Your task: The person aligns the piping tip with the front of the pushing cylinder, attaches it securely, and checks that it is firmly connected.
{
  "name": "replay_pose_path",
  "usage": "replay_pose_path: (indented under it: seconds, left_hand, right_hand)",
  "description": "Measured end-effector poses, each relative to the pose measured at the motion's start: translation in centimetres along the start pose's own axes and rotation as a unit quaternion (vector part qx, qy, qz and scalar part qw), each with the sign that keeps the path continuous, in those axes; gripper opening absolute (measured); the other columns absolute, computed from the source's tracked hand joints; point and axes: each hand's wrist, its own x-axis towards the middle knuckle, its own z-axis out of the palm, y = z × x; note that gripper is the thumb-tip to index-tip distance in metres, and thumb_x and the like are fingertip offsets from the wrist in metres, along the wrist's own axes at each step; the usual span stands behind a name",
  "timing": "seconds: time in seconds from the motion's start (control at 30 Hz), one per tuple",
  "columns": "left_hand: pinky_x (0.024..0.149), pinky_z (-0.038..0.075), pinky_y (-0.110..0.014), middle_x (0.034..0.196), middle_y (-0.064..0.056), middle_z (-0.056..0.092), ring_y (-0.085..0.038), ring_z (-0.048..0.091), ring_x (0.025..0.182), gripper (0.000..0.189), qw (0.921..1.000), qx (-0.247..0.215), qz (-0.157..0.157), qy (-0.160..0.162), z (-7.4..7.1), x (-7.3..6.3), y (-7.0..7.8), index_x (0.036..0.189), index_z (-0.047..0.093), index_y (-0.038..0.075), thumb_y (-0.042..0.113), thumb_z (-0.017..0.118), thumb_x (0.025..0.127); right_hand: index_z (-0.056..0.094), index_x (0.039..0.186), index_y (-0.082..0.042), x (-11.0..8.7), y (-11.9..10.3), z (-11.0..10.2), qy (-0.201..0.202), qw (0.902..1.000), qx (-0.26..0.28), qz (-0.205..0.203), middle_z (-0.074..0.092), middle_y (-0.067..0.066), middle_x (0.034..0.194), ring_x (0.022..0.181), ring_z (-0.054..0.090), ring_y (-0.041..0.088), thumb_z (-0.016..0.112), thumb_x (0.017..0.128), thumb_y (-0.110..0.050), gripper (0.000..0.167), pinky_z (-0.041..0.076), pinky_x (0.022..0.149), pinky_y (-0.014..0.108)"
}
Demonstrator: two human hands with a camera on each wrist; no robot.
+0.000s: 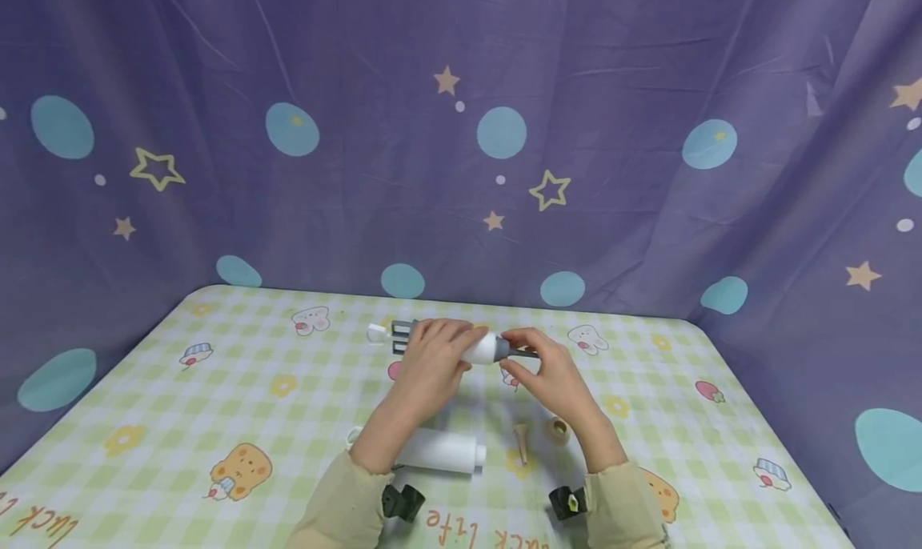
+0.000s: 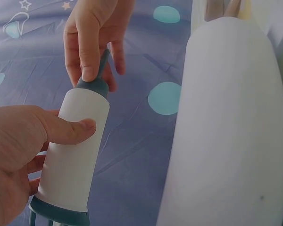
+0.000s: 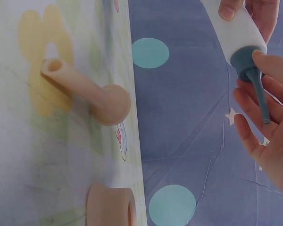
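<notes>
A white syringe-like tube (image 1: 481, 349) is held up over the far part of the table. My left hand (image 1: 435, 361) grips its barrel, thumb across the top in the left wrist view. At its right end sits a grey-green nozzle cap (image 3: 244, 60) with a thin spout. My right hand (image 1: 551, 370) pinches that cap between thumb and fingers, the spout pointing out past them. From the tube's left end sticks a grey-green slotted frame (image 1: 401, 338), with a white end piece (image 1: 376, 334) beyond it.
A second white tube (image 1: 441, 451) lies nearer me, partly behind my left forearm, with a ring at its left end. To its right are a beige nozzle (image 1: 522, 443) and a beige ring-shaped cap (image 1: 558, 430). A checked cloth covers the table (image 1: 288, 421); a purple curtain (image 1: 403, 197) hangs behind.
</notes>
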Motion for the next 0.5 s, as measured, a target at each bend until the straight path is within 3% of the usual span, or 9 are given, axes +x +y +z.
replay_pose_path:
  seconds: [0.5]
  left_hand:
    - [0.094, 0.035, -0.04, 0.116, 0.002, 0.06, -0.018, 0.052, 0.108, 0.055, 0.9999, 0.01, 0.005, -0.004, -0.05, 0.04, 0.03, 0.123, 0.057, 0.022, 0.014, 0.076, 0.072]
  right_hand:
    - [0.056, 0.12, -0.013, -0.1, -0.13, -0.11, -0.022, 0.9992, 0.017, 0.028, 0.064, -0.001, 0.106, 0.097, 0.061, 0.013, 0.053, 0.091, -0.031, 0.034, 0.05, 0.078, 0.035]
